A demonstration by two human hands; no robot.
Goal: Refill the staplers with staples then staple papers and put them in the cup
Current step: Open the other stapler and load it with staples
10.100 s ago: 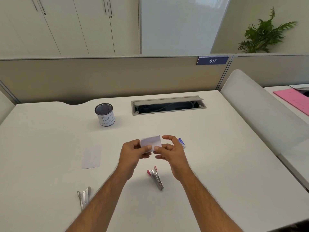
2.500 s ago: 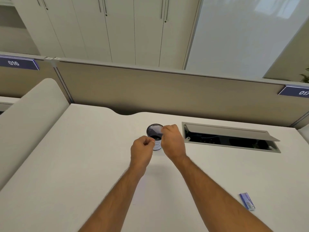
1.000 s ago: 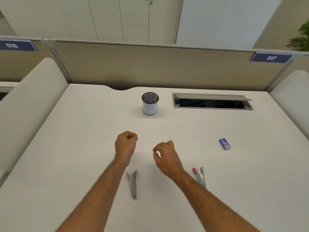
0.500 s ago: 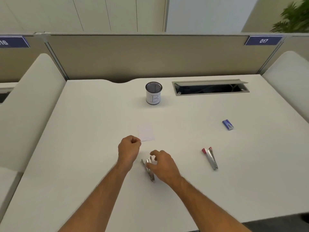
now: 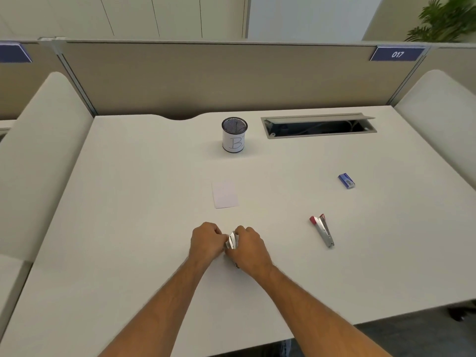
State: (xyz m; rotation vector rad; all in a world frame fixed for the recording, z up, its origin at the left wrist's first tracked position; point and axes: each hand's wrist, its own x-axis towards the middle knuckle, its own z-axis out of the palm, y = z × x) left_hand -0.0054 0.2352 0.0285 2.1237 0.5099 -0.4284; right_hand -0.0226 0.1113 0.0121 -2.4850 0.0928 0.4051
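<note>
On the desk [image 5: 128, 228]: cup [image 5: 234, 135] toward the back, cable hatch [image 5: 319, 124] just right of it. Paper sheet [image 5: 225, 194] in front of the cup, near the middle. Staple box [image 5: 346, 180] well to the right of the sheet. Stapler [image 5: 322, 230] lying in front of that box, nearer the front edge. Second stapler [image 5: 231, 240] in front of the sheet, between left hand [image 5: 206, 242] and right hand [image 5: 251, 249], both touching it. Partition [image 5: 219, 78] behind the desk.

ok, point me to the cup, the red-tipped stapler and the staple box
cup [image 5: 234, 142]: head view, on its white label with the letter B.
red-tipped stapler [image 5: 323, 231]: head view, on the middle of its metal body.
staple box [image 5: 346, 180]: head view, on its blue top face.
</note>
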